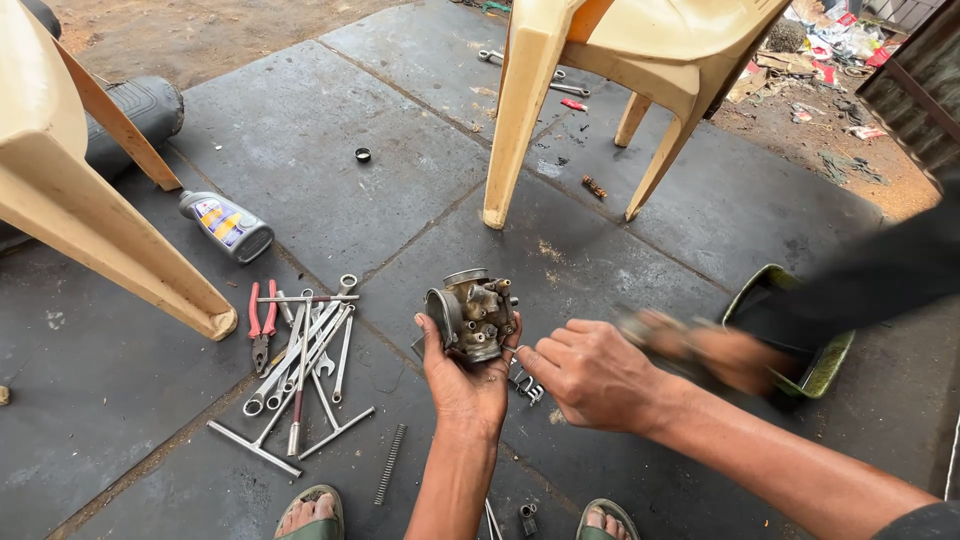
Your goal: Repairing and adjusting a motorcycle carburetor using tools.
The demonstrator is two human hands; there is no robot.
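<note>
As the grey cast-metal carburettor body [473, 313] was carried only on the upturned palm of the left hand [462, 375], thumb curled against its round intake side and fingers loosely cupped beneath, a slip onto the dark stone slabs [300, 150] was judged possible. The right hand [592, 375] was held just beside it, fingers narrowed at the lower right edge of the casting as if pinching a small part; what was gripped could not be told. Small metal fittings [527, 385] lay directly below and could be lost if knocked. A second person's blurred hand [735, 355] was noted near the green tray [835, 365], well apart from the pile of spanners [305, 355].
</note>
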